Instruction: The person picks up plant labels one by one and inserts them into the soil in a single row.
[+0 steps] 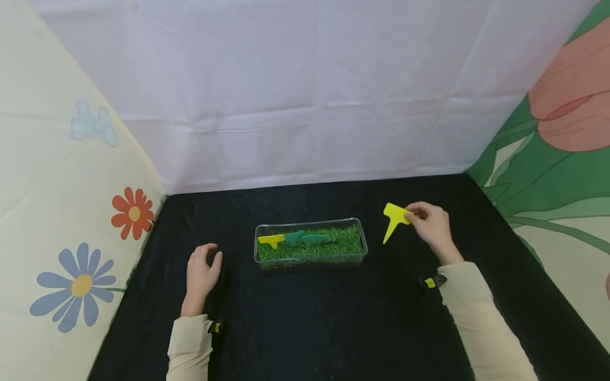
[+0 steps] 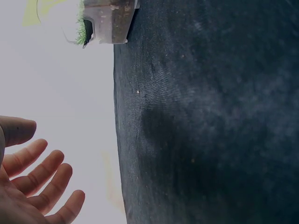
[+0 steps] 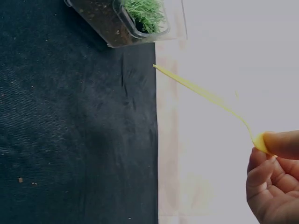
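My right hand (image 1: 429, 225) pinches a yellow T-shaped plant label (image 1: 394, 218) by one end of its head, between thumb and fingers. The label's pointed stem slants down toward the left, and in the right wrist view the label (image 3: 201, 91) appears nearly edge-on. A clear plastic tray (image 1: 312, 260) of green grass sits left of that hand. Across the grass lie a yellow label (image 1: 270, 239), a green label (image 1: 293, 237) and a slim green piece (image 1: 314, 239). Left of the tray, my left hand (image 1: 201, 270) holds nothing, its fingers (image 2: 44, 175) loosely bent and spread.
Black cloth (image 1: 310, 317) covers the table. A white curtain (image 1: 305, 106) hangs behind it, with flower-printed panels on the left (image 1: 28, 211) and right (image 1: 562, 222). Small crumbs are scattered on the cloth. In the right wrist view, brown soil (image 3: 100, 16) shows through the tray's wall.
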The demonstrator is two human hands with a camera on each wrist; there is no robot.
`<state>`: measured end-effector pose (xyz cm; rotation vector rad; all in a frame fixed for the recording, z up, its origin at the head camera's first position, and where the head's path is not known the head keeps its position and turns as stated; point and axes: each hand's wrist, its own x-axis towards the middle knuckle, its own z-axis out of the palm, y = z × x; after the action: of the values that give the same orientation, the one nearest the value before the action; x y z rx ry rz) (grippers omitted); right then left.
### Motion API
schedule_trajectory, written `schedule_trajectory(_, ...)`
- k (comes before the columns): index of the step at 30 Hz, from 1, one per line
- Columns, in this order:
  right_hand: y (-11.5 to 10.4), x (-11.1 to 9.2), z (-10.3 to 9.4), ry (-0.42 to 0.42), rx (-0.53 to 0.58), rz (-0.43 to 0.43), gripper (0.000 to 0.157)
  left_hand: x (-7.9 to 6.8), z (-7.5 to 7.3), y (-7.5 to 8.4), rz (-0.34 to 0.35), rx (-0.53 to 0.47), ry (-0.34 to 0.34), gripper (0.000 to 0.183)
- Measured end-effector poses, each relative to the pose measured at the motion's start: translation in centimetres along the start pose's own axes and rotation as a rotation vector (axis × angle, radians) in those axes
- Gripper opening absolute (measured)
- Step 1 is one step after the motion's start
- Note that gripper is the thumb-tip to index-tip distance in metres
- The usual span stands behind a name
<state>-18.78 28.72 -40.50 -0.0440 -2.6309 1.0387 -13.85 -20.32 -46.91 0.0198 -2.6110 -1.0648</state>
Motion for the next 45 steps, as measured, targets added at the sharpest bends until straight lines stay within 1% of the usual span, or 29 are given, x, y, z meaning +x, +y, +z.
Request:
schedule_trajectory(4,-0.6,-0.1,-0.2,0.013,-0.003,-0.025,0.015,0.0,0.0,0.0,-0.006,-0.002,-0.004,0.026)
schedule_trajectory(12,-1.7,-0.2,-0.5,0.019,0.003,-0.046,0.014,0.0,-0.1,0.0,-0.011,0.000,-0.005,0.025)
schedule_trajectory(24,-3.1,-0.2,-0.5,0.045,0.008,-0.106,0.009,-0.2,-0.1,0.0,-0.016,-0.009,-0.009,0.026)
schedule_trajectory(31,-3.9,-0.2,-0.7,0.048,0.018,-0.145,0.009,-0.2,-0.2,0.0,-0.005,-0.008,0.004,0.025)
schedule_trajectory(36,-4.4,-0.1,-0.5,0.053,0.035,-0.178,0.007,-0.2,-0.2,0.0,0.004,-0.009,0.012,0.025)
schedule_trajectory(45,-5.3,0.0,0.2,0.022,0.055,-0.191,0.006,-0.2,-0.1,0.0,-0.003,-0.006,0.006,0.025)
